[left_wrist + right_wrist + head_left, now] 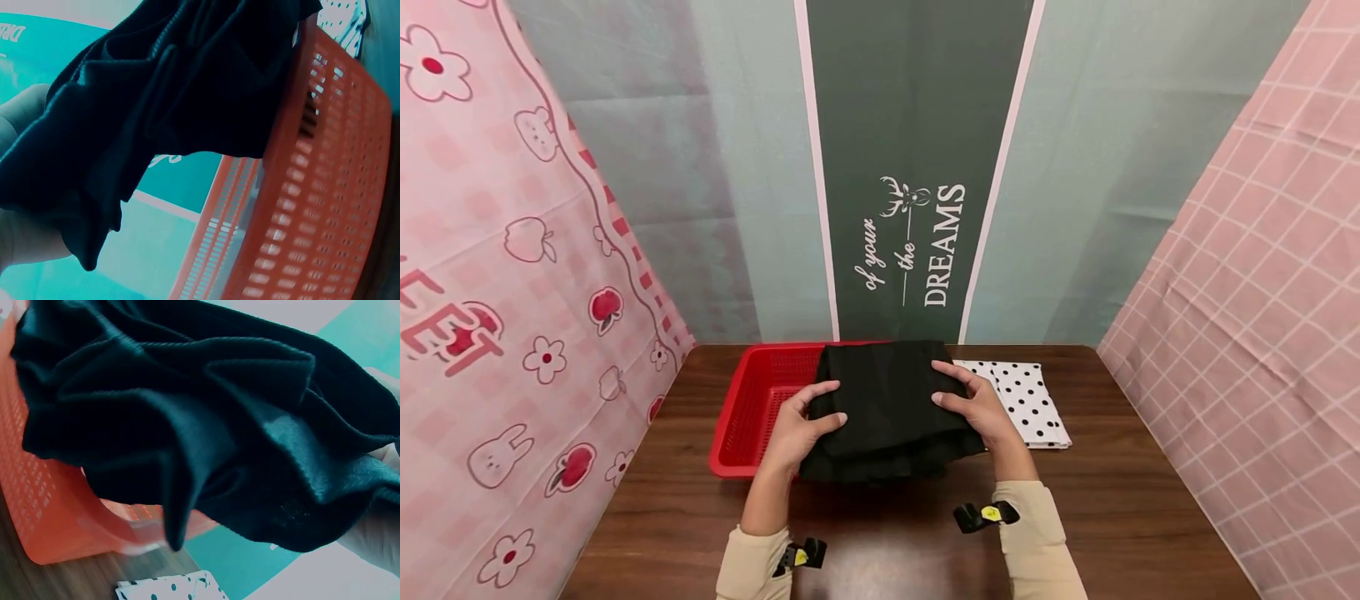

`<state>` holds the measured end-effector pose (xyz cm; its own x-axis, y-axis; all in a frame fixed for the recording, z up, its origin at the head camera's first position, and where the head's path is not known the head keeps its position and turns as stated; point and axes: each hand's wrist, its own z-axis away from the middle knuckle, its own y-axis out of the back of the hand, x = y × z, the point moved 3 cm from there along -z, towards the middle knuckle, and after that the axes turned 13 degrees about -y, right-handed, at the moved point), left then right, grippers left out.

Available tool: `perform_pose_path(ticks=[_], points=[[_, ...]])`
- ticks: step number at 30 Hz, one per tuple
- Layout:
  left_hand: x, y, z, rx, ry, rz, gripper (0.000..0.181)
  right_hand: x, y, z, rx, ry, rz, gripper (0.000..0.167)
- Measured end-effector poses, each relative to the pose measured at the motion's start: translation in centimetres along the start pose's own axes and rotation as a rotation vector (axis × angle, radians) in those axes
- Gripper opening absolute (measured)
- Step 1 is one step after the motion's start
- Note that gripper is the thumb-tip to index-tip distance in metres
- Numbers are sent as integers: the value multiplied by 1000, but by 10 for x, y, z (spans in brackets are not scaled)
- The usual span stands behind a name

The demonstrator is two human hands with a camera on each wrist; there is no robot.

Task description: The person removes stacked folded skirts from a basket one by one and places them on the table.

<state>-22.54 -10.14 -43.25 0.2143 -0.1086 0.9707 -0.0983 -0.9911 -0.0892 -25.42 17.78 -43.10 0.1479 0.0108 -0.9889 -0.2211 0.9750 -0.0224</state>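
A folded black cloth (887, 400) is held up between both hands, its top face flat and its lower layers loose in the wrist views. At its left side my left hand (796, 433) grips the edge, thumb and fingers on top. My right hand (981, 410) grips the right side in the same way. Beneath the cloth stands a red plastic basket (727, 433), its left part visible and much of the rest covered. In the left wrist view, the basket's slotted wall (300, 212) is close to the hanging folds. Whether the cloth touches the rim I cannot tell.
A folded white cloth with black dots (1033, 404) lies on the brown wooden table (1120, 517), right of the basket. Printed fabric hangs along the back (760, 208) and both sides of the table. Dark straps (987, 515) sit at the wrists over beige sleeves.
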Motion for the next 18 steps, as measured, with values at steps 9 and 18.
perform_pose_path(ticks=[9, 18], points=[[3, -20, 14, -24, -22, 37, 47, 7, 16, 22, 3, 6, -21, 55], [-6, -43, 21, -66, -58, 45, 48, 15, 37, 41, 54, 25, 45, 55]])
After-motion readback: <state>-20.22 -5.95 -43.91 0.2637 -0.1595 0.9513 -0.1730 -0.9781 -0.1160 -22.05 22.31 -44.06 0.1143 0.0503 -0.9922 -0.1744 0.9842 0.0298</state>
